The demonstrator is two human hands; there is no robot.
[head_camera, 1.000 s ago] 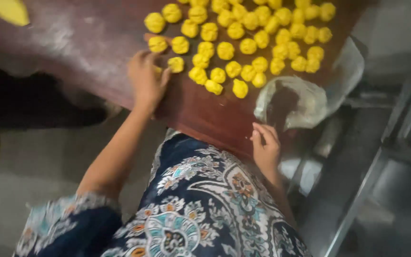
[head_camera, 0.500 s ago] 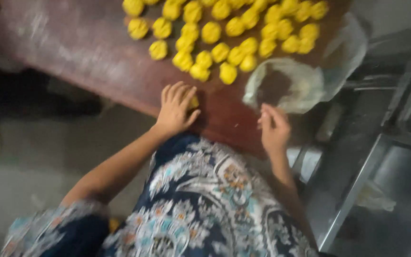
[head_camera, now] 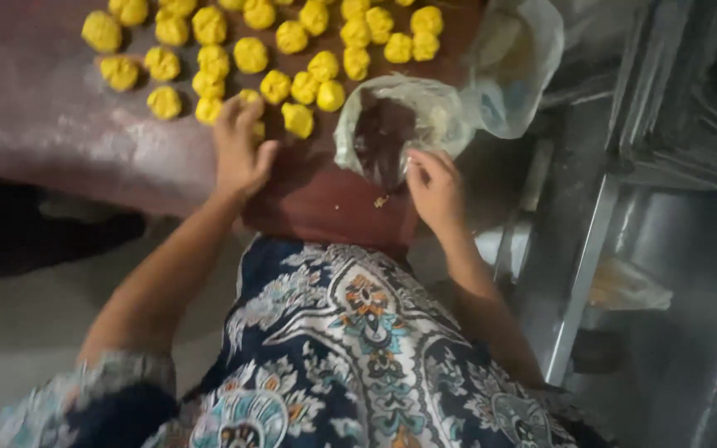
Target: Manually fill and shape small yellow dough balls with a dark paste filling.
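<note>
The left hand (head_camera: 241,149) has slid back to the edge of the yellow dough balls (head_camera: 251,54) and is lying flat, fingers spread, over one ball (head_camera: 252,124) on the dark red table (head_camera: 60,141). Right of it, the right hand (head_camera: 435,189) is pinching the rim of a clear plastic bag (head_camera: 425,116) beyond its fingertips.

The dough balls (head_camera: 275,85) are bright yellow, set on a dark reddish-brown counter (head_camera: 60,124) dusted pale in patches. The plastic bag (head_camera: 425,116) is clear and whitish, with a faint blue tint. The person's garment (head_camera: 350,348) is navy with a cream, teal and orange floral pattern.
</note>
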